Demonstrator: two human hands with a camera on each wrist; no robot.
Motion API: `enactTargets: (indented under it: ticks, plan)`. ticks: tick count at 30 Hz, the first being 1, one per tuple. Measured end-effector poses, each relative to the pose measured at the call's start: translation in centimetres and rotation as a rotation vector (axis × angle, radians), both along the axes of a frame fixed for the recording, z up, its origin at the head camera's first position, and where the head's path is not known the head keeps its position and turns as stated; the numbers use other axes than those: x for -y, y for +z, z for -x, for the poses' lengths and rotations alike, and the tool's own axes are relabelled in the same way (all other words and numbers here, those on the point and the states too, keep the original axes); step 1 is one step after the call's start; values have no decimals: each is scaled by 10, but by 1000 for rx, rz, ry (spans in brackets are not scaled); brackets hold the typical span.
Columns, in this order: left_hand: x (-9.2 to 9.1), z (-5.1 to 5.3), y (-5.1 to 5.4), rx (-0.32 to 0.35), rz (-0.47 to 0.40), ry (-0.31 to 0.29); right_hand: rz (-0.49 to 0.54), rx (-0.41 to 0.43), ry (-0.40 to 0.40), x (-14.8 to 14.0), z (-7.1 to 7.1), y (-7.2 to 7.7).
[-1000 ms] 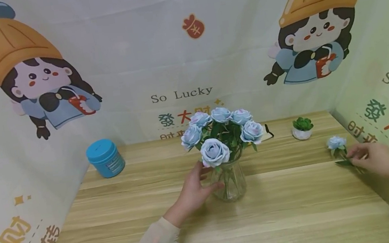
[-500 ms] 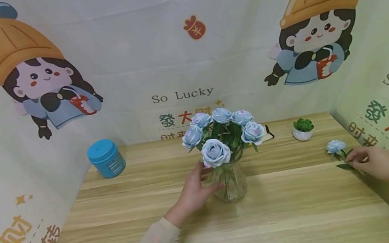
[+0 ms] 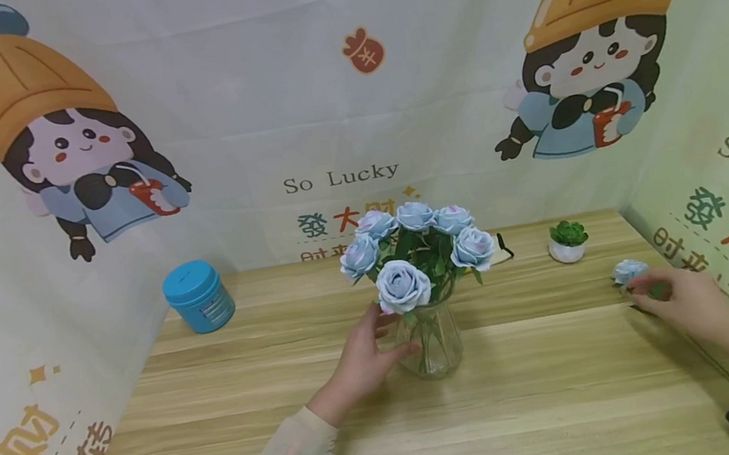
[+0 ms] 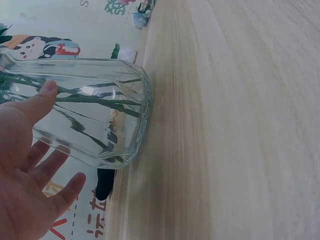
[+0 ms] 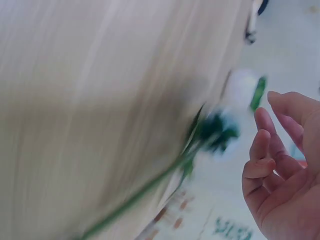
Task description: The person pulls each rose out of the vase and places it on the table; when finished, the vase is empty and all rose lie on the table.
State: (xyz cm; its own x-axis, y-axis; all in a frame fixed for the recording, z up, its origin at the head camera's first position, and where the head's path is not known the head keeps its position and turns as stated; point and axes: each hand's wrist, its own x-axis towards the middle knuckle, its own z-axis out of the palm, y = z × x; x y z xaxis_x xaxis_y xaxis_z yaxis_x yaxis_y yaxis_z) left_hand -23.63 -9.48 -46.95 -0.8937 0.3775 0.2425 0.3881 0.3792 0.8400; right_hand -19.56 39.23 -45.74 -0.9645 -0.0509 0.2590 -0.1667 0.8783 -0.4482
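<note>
1. The main change is at the right hand: over the last half second it has slid leftward, toward the vase, so its fingertips now overlap the base of the bloom in the head view, where they had been farther back along the stem.
2. That bloom belongs to the single pale-blue, cloth-like rose on a long green stem, well to the right of the vase and near the right edge of the pale wood-grain worktop. Its place has barely altered.
3. In the right wrist view, the thumb and fingers are loosely bent, with nothing between them; the stem runs apart from the fingertips, so they do not appear to pinch it. Blur hides whether the stem lies flat.
4. The left hand has not shifted. It loosely holds the clear, faceted glass vase, thumb across the near side and fingers toward the back.
5. The vase stands upright, also unmoved, with a bunch of pale-blue roses with green leaves rising from its mouth; six blooms show.
6. For the work in hand, I judge this a small adjustment around the single rose: it remains outside the vase, unsecured, while the vase is steadied.
</note>
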Motion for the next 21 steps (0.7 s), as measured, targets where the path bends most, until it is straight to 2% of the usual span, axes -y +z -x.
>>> enactTargets:
  ticks: [8,11,15,21]
  plan:
    - [1,1,-1,-9,-4,-6,155,-184,73,67,-5,6]
    - [1,1,0,-6,-1,-3,232,-205,89,95,-6,10]
    - [1,0,0,-18,-1,1,327,-194,138,129,-7,18]
    - [0,-1,0,-25,-28,0,409,-259,266,171,-7,23]
